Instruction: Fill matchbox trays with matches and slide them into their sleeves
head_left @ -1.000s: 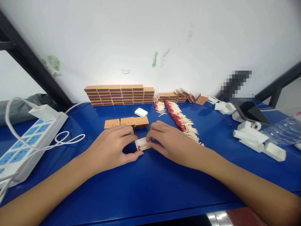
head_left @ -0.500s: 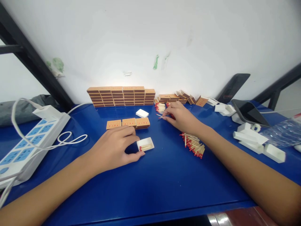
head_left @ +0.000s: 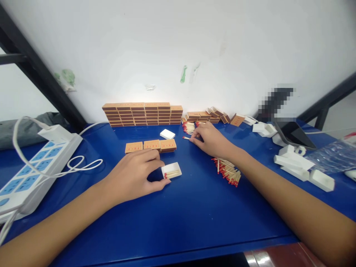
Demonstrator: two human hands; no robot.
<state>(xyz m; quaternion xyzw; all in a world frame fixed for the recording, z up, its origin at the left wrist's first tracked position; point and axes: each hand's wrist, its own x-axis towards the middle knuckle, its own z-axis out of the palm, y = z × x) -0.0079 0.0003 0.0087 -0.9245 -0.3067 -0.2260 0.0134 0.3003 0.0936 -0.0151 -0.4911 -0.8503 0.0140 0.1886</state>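
A white matchbox tray [head_left: 178,167] sits in front of me with several red-tipped matches [head_left: 172,173] along its near side. My left hand [head_left: 136,170] grips the tray's left end between thumb and fingers. Farther off, my right hand [head_left: 211,140] pinches matches [head_left: 186,138] whose red heads point left; how many is hidden by the fingers. Just behind that hand lies a match pile [head_left: 189,128], partly covered by it. Another pile of matches [head_left: 227,171] spreads below my right wrist. Beyond my left hand, closed matchboxes [head_left: 151,144] form a row of three.
Stacked matchboxes [head_left: 141,114] line the wall, with loose box sleeves [head_left: 217,112] to their right. One white tray [head_left: 167,134] lies behind the row. Several white trays [head_left: 294,163], a phone [head_left: 294,133] and a plastic bottle [head_left: 330,155] are at right. A power strip [head_left: 36,174] with cables occupies the left.
My right hand has shifted very slightly left, with the pinched match ends turned a little. My left hand and the tray stay in place.
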